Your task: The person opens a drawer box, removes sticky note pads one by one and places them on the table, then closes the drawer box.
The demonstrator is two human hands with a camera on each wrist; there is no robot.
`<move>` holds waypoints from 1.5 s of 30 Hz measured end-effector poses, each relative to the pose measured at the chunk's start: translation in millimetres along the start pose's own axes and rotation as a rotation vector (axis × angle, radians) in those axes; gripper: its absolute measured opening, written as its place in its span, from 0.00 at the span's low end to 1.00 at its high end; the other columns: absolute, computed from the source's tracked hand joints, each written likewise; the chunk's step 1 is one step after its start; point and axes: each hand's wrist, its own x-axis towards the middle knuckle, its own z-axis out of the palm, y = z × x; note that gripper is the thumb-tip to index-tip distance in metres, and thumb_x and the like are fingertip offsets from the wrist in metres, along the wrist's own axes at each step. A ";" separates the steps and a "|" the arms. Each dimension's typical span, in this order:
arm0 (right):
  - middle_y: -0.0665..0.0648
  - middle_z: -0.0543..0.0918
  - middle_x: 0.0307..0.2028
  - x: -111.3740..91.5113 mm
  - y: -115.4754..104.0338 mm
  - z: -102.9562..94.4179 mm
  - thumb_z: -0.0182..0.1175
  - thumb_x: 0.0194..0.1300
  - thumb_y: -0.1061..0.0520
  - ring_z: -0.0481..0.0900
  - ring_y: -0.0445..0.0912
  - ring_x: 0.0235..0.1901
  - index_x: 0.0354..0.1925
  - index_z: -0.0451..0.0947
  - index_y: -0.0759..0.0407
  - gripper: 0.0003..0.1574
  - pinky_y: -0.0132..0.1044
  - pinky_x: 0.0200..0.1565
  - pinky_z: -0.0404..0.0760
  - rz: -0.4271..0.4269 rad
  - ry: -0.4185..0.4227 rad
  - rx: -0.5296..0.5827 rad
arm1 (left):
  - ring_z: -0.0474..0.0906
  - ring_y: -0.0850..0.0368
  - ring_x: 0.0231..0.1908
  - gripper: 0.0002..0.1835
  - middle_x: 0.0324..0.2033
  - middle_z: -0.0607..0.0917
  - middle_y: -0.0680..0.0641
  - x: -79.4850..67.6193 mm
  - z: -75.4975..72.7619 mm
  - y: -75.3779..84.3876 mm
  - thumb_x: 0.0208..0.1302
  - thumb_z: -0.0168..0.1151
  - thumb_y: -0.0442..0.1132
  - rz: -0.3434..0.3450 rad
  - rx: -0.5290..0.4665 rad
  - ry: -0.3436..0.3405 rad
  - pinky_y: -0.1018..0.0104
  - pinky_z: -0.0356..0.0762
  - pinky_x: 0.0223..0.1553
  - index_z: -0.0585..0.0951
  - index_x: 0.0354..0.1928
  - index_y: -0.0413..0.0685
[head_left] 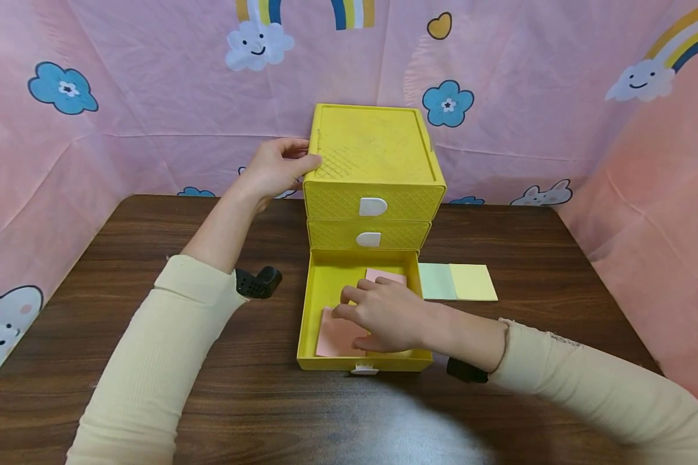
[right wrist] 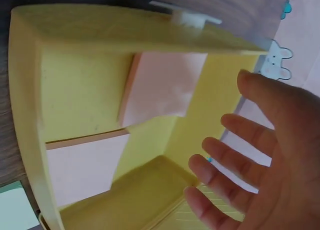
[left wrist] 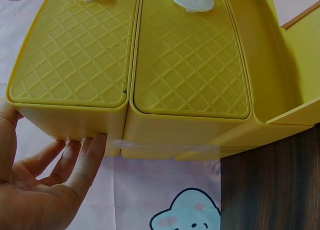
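Note:
A yellow cabinet [head_left: 378, 145] with three stacked drawers stands at the back of the table. Its bottom drawer [head_left: 304, 323] is pulled out. Two pink sticky note pads lie inside: one pad [right wrist: 162, 85] near the drawer's front, the other pad [right wrist: 87, 165] farther back. My left hand [head_left: 276, 169] touches the cabinet's upper left side, thumb at the top edge and fingers [left wrist: 85, 165] against the side wall. Over the open drawer hovers my right hand [head_left: 392, 316], fingers spread, holding nothing; it partly hides the pads in the head view.
A green sticky note pad [head_left: 437, 282] and a yellow one [head_left: 474, 282] lie side by side on the dark wooden table [head_left: 238, 400], right of the drawer. Behind the table hangs a pink patterned cloth [head_left: 169, 97]. The two closed drawers have white handles [head_left: 373, 206].

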 end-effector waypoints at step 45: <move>0.48 0.62 0.62 32.0 -7.1 35.1 0.60 0.55 0.36 0.70 0.46 0.53 0.68 0.54 0.39 0.46 0.38 0.49 0.75 0.013 -0.373 -0.145 | 0.74 0.54 0.51 0.29 0.60 0.68 0.46 1.8 -0.1 -0.2 0.65 0.55 0.47 0.001 0.019 -0.003 0.64 0.78 0.49 0.64 0.66 0.49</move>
